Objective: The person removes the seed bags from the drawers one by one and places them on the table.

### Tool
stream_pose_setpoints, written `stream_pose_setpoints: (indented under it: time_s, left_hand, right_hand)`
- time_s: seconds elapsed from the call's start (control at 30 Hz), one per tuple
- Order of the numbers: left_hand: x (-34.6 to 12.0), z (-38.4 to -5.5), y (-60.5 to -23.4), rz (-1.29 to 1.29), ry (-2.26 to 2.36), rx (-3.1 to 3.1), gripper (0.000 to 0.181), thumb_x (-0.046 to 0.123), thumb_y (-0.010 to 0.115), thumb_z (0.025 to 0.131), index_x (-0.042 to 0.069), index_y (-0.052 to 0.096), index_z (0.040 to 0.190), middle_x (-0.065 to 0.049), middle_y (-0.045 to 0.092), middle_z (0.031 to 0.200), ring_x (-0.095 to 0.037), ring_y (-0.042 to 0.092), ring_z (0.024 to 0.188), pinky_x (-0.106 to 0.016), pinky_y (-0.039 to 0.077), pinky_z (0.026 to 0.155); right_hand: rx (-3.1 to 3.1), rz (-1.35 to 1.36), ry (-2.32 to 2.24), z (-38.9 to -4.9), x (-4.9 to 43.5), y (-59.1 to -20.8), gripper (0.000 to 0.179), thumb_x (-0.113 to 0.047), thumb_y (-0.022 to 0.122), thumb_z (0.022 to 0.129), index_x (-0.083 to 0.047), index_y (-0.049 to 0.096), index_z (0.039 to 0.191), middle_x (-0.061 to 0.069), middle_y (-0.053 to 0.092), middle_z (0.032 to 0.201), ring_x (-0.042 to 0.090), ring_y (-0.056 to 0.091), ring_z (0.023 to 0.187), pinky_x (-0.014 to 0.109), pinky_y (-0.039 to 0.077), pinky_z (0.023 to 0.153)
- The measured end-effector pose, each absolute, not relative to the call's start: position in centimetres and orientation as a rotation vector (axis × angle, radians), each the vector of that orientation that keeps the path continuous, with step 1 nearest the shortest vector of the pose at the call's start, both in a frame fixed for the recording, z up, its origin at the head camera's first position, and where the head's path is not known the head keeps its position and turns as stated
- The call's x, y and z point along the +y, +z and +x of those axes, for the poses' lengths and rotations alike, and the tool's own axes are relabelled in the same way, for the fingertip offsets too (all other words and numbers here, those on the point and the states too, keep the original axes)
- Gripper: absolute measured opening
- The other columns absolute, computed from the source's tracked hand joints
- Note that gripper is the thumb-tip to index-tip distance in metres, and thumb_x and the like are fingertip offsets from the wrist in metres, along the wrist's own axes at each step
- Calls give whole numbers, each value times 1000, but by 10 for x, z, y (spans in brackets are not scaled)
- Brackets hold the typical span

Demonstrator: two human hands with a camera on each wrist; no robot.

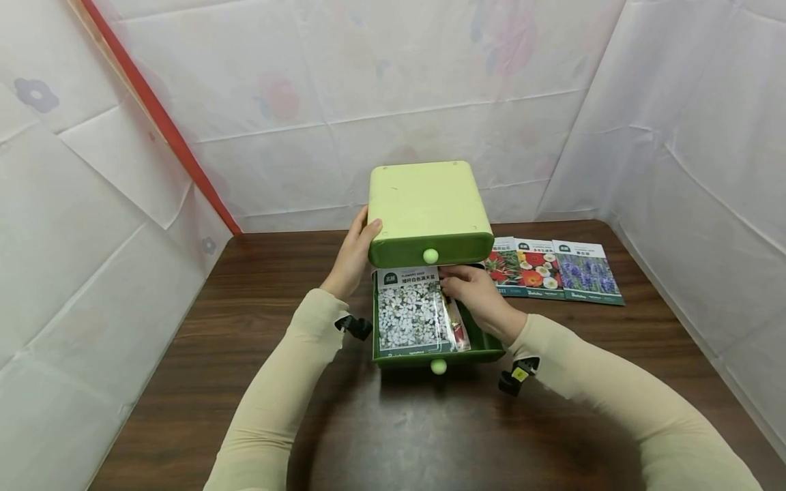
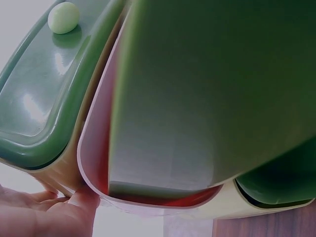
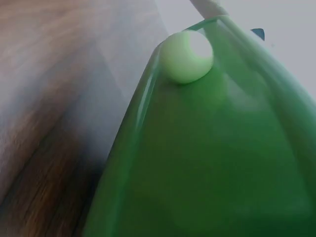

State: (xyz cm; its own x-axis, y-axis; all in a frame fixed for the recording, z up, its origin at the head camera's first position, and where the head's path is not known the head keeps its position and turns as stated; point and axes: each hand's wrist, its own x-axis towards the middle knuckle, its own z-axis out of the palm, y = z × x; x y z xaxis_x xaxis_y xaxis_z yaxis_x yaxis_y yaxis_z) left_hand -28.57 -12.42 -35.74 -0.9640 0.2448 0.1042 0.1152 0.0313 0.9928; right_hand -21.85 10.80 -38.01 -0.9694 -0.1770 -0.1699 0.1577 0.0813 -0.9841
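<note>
A small stacked drawer box [image 1: 430, 198] has a light green top and dark green fronts with round knobs. Its lower drawer [image 1: 485, 344] is pulled out. Inside lies a seed packet with white flowers [image 1: 406, 317], on top of another packet [image 1: 457, 327] showing at its right edge. My left hand [image 1: 353, 256] rests against the box's left side, thumb near the front corner; the left wrist view shows its fingers [image 2: 81, 210] touching the casing. My right hand [image 1: 479, 296] reaches into the drawer and pinches the white-flower packet's upper right edge; the box hides some fingertips.
To the right of the box, several seed packets with flower pictures [image 1: 540, 269] lie overlapping on the dark wooden table [image 1: 276, 279]. White patterned sheeting [image 1: 245, 102] stands behind and on both sides. A red strip [image 1: 166, 123] runs down the left corner.
</note>
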Motion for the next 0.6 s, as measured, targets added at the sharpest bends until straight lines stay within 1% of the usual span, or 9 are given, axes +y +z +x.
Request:
stream_pose_setpoints:
  time_s: [0.1, 0.17, 0.23, 0.27, 0.33, 0.37, 0.4, 0.53, 0.6]
  left_hand:
    - [-124, -286, -358, 375, 2091, 2180, 70, 55, 45, 99, 34, 12, 157, 7, 13, 164, -18, 27, 146, -48, 27, 118]
    - [-124, -286, -357, 375, 2094, 2177, 70, 54, 45, 99, 33, 12, 157, 7, 13, 164, -18, 28, 146, -48, 27, 118]
    - [-125, -286, -357, 380, 2094, 2174, 69, 53, 44, 100, 33, 12, 158, 6, 13, 164, -19, 28, 145, -48, 27, 117]
    - [-125, -286, -357, 381, 2094, 2173, 69, 53, 44, 100, 33, 12, 158, 6, 13, 164, -19, 29, 145, -48, 28, 117]
    - [-125, -285, -356, 384, 2092, 2172, 69, 53, 44, 100, 33, 12, 158, 7, 13, 164, -19, 29, 145, -47, 28, 117]
    - [-125, -285, -356, 385, 2089, 2174, 69, 53, 44, 100, 33, 12, 158, 7, 13, 164, -18, 28, 145, -47, 28, 118]
    - [-125, -285, -356, 387, 2086, 2176, 69, 54, 44, 100, 33, 12, 158, 7, 12, 164, -19, 28, 145, -48, 27, 118]
    - [-124, -284, -356, 397, 2083, 2185, 70, 55, 44, 100, 34, 11, 158, 7, 11, 164, -18, 25, 147, -48, 26, 118]
    - [-124, -284, -356, 396, 2078, 2189, 70, 55, 44, 100, 34, 11, 157, 7, 11, 164, -18, 24, 148, -49, 26, 118]
  right_hand:
    - [2031, 1, -2027, -219, 107, -379, 49, -3, 46, 101, 7, 36, 147, 24, 41, 150, 35, 45, 135, 42, 44, 108]
    - [2017, 0, -2021, -220, 107, -380, 52, -4, 47, 100, 6, 33, 149, 24, 39, 151, 31, 49, 132, 36, 47, 105]
    - [2007, -5, -2000, -220, 107, -381, 54, -5, 48, 101, 5, 30, 151, 23, 41, 148, 22, 57, 112, 29, 49, 94]
    - [2009, -9, -1980, -221, 107, -382, 55, -6, 48, 101, 5, 29, 151, 22, 43, 145, 16, 58, 104, 26, 49, 89]
    - [2015, -11, -1924, -221, 106, -383, 57, -8, 48, 101, 4, 27, 152, 18, 47, 138, 7, 52, 85, 24, 45, 76]
    - [2016, -2, -1893, -222, 106, -384, 58, -9, 49, 101, 4, 26, 153, 16, 51, 128, 5, 46, 74, 25, 42, 70]
    - [2019, 7, -1857, -222, 105, -385, 59, -9, 49, 101, 4, 25, 153, 14, 51, 124, 5, 41, 66, 26, 39, 66]
    - [2067, 22, -1701, -220, 101, -387, 63, -11, 52, 99, 4, 23, 153, 13, 52, 121, 6, 35, 58, 27, 36, 60]
    - [2070, 24, -1669, -219, 99, -388, 48, -10, 54, 99, 5, 38, 141, 11, 54, 104, 9, 29, 54, 28, 34, 58]
